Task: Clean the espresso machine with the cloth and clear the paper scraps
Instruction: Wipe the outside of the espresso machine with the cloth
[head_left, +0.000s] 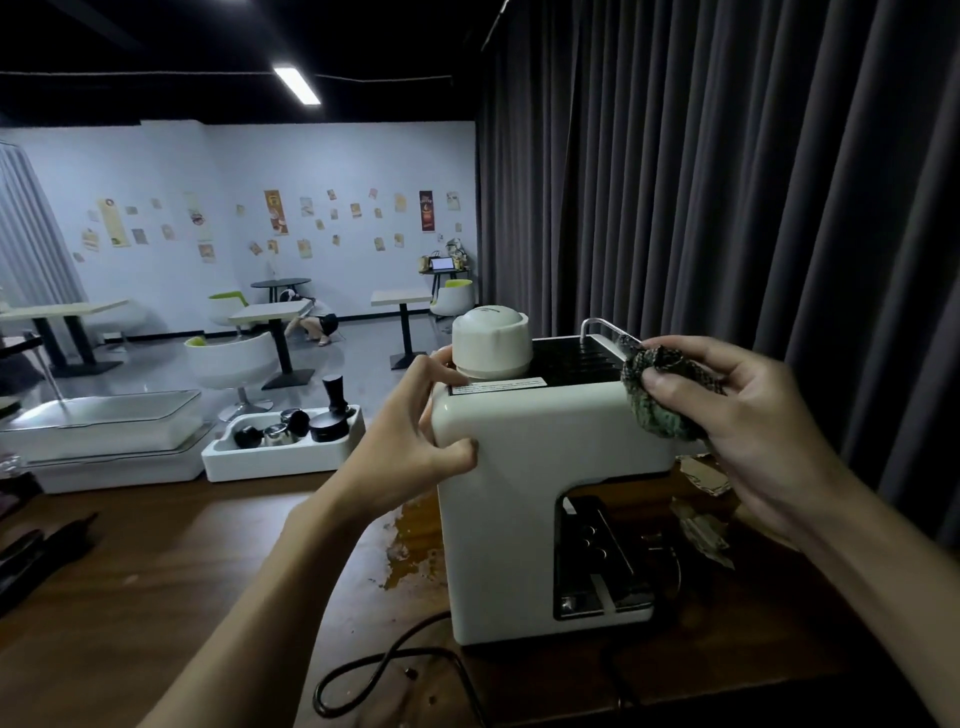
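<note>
Nearest to me the black power cord (374, 670) makes a loop on the wooden table (182, 571), just in front of the one espresso machine (519, 493), which stands upright on the near right part of the table. Both my forearms reach forward to it. My left hand (410, 431) grips the upper left corner: the thumb presses on the near face and the fingers curl round the far side, under the round white cap (491, 340). My right hand (743, 415) holds the one bunched green cloth (660, 400) between thumb and fingers, against the upper right corner. Below this hand, right of the machine, lie the paper scraps (701, 519); I count about three, partly hidden. Further left, a white tray (275, 462) holds one upright tamper (336, 395), one small metal jug (275, 434) and some dark pieces I cannot count.
</note>
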